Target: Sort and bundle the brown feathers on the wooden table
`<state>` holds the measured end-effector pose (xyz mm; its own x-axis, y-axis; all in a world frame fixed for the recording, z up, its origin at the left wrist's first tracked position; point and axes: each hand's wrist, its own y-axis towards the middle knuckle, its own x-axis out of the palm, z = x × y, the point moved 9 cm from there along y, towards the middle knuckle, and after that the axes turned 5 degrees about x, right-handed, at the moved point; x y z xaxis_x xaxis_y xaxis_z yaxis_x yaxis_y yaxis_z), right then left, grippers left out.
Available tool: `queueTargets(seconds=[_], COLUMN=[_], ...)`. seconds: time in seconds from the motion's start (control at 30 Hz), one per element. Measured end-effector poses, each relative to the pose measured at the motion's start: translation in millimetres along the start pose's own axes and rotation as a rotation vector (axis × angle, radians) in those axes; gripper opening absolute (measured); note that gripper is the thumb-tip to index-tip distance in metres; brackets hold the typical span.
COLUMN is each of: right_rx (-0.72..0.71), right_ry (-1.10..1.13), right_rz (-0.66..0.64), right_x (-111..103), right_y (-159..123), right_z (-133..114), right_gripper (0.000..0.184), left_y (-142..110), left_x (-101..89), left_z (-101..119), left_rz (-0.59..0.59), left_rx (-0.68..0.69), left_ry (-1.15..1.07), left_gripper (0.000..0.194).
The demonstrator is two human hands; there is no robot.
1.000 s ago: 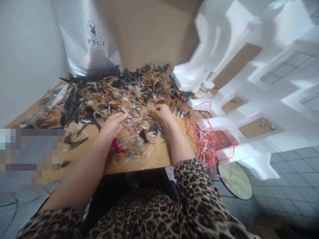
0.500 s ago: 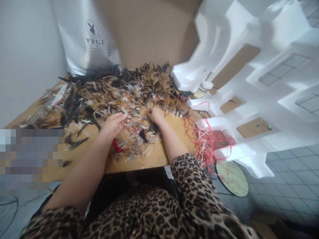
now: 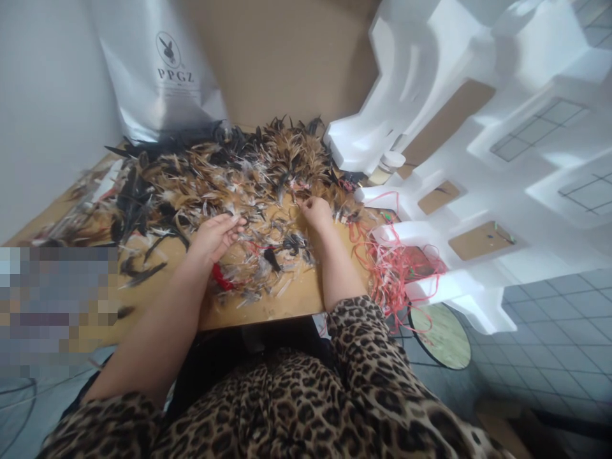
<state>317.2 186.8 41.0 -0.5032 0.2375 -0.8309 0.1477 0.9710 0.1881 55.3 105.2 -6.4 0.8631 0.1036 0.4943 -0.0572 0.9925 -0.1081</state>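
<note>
My left hand hovers over the front of the feather heap, thumb and fingertips pinched together; whatever small thing is between them cannot be made out. To its right, my right hand is closed in a pinch near the bundles at the heap's right side, its fingertips partly hidden. Brown and black feathers cover the back of the wooden table. Loose feather bits are scattered between and below my hands, beside a bright red piece.
A tangle of red ribbon hangs at the table's right edge. White foam packing rises on the right, with a white-lidded jar beside it. A silver bag stands at the back left. A round stool seat sits below.
My right hand has moved right and slightly away from me, widening the space between my hands. My left hand keeps its pinch in nearly the same place. The view has shifted slightly.
</note>
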Motion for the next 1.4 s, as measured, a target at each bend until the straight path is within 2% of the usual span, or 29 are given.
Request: queueTargets(seconds=[0.13,0.2,0.27,0.33,0.47,0.57,0.73,0.83,0.93,1.0,1.1,1.2,1.4], right_rx=[-0.049,-0.031,-0.040,-0.124,-0.299,-0.318,-0.294,-0.291,-0.281,-0.285,-0.306,-0.276,-0.323], right_ry=[0.160,0.165,0.118,0.070,-0.040,-0.147,-0.260,-0.122,0.239,0.468,0.664,0.703,0.572], right_rz=[-0.109,-0.085,-0.011,0.005,-0.175,-0.263,-0.210,-0.218,-0.294,-0.399,-0.607,-0.708,-0.708], right_x=[6,4,-2,-5,9,20,24,24,24,27,38,47,49], right_y=[1,1,-1,-7,-24,-32,-32,-31,-35,-42,-60,-72,-83], right_z=[-5,-3,-4,-14,-32,-31,-22,-23,-33,-45,-66,-76,-87], right_gripper=[0.022,0.026,0.033,0.034,0.024,0.022,0.022,0.016,0.018,0.020,0.022,0.025,0.027], left_y=[1,2,2,2,1,0,-2,-3,-4,-3,-2,-2,-6], left_x=[-1.8,-2.6,-3.2,-3.2,-0.4,1.2,4.7,6.5,8.0,8.0,7.1,7.3,14.1], left_z=[0,-1,-1,-2,-1,0,-1,0,0,0,3,8,10], left_rz=[0.000,-0.002,-0.001,0.000,-0.013,-0.013,-0.035,-0.048,-0.054,-0.051,-0.036,-0.016,-0.025], left_rx=[0.000,0.001,-0.001,-0.004,-0.002,-0.006,-0.016,-0.003,0.013,0.033,0.081,0.144,0.177], left_ry=[-0.005,-0.003,0.001,0.002,0.007,0.007,0.020,0.051,0.107,0.148,0.201,0.256,0.410], left_gripper=[0.012,0.011,0.011,0.011,0.012,0.011,0.011,0.013,0.015,0.016,0.018,0.018,0.018])
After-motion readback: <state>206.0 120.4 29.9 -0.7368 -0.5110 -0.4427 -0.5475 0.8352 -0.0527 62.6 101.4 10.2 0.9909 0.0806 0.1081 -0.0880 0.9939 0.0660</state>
